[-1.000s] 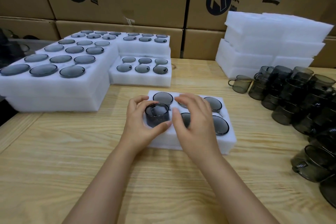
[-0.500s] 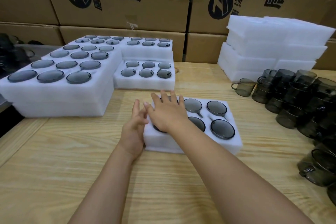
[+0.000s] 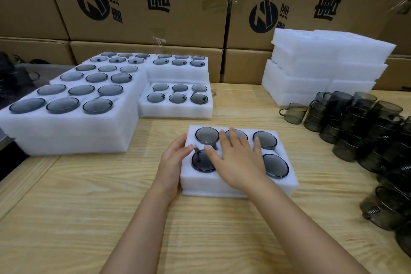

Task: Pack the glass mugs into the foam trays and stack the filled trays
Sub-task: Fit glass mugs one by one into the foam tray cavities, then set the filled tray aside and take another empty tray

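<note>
Your right hand lies flat and open across the mugs in the foam tray on the bench; your left hand, open, presses the tray's left wall.

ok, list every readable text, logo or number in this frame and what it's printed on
"唐泽": large black characters on the left cardboard box.
"唐泽": the same on the right cardboard box, upper part cut off by the frame edge.
"地址": small characters on the left box; the larger column beside them is cropped, not readable.
Round black logo with ®, on both boxes; the small characters beside it are too blurred.
No text on the foam trays or glass mugs.
</note>
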